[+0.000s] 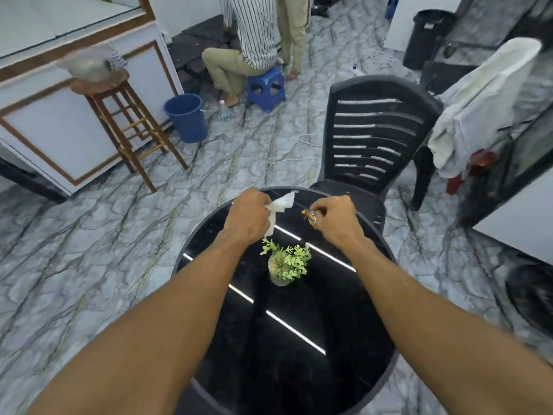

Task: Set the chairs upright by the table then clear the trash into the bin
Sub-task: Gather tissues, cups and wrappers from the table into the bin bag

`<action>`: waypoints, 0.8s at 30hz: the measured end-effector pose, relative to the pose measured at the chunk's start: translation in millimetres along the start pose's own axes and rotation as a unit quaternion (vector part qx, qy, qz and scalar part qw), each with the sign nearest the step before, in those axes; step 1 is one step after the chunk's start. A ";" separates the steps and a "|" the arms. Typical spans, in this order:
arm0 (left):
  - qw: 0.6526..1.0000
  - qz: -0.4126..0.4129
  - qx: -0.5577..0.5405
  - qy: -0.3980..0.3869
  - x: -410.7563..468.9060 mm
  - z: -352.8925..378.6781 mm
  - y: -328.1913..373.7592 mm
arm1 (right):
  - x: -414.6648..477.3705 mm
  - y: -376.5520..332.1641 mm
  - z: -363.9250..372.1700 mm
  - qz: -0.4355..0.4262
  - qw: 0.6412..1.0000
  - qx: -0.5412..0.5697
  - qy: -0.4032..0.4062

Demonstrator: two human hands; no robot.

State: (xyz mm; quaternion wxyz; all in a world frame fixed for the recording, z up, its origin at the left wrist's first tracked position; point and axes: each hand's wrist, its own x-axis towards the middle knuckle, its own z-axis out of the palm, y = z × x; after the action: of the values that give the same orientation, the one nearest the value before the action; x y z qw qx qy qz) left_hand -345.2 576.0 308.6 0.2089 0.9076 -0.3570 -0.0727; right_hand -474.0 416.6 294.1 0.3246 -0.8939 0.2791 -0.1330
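Both hands were above the far edge of the round black counter [227, 339]. The left hand [248, 215] had its grip closed on a white tissue [279, 206]; the right hand [336, 218] pinched a small wrapper [311, 218]. A black chair [371, 139] stood upright just beyond the far edge.

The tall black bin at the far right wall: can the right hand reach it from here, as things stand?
Probably not. The right hand, closed on a small candy wrapper, hovers over the round black table; the black bin stands beyond the black plastic chair.
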 end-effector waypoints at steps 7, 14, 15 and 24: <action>0.991 0.133 -0.010 -0.020 -55.7 -27.0 97.9 | -107.9 -3.9 -75.4 0.036 0.992 -0.018 0.121; 0.957 0.256 -0.007 -0.135 -180.0 26.6 197.8 | -292.8 34.6 -134.3 0.188 0.964 -0.040 0.181; 0.949 0.275 -0.006 -0.151 -199.1 38.3 214.2 | -320.3 45.0 -142.1 0.215 0.957 -0.047 0.186; 0.825 0.481 0.004 -0.297 -405.7 131.8 373.6 | -603.6 113.0 -201.6 0.392 0.860 -0.099 0.312</action>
State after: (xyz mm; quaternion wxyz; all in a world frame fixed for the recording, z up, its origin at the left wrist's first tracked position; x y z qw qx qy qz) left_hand -911.0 562.2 343.7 0.0977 0.5560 -0.7936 -0.2271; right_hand -1093.3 596.4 337.9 0.1556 -0.6501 0.7044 -0.2386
